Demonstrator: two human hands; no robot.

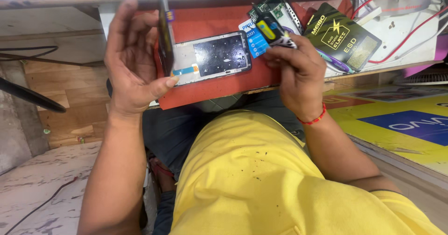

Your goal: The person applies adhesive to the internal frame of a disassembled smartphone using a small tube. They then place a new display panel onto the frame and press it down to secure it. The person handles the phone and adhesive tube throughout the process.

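Observation:
My left hand holds a thin dark phone panel upright on its edge, thumb against its lower end and fingers spread behind it. My right hand grips a small black part with a yellow patch between fingertips. Between the hands an opened phone body lies flat on a red mat, showing a dark inner plate and a short blue ribbon. A blue card sits just under the gripped part.
A black and gold pouch lies right of the mat, beside a green circuit board and red wires. A yellow and blue board lies lower right. Dark cables hang at left. My yellow shirt fills the foreground.

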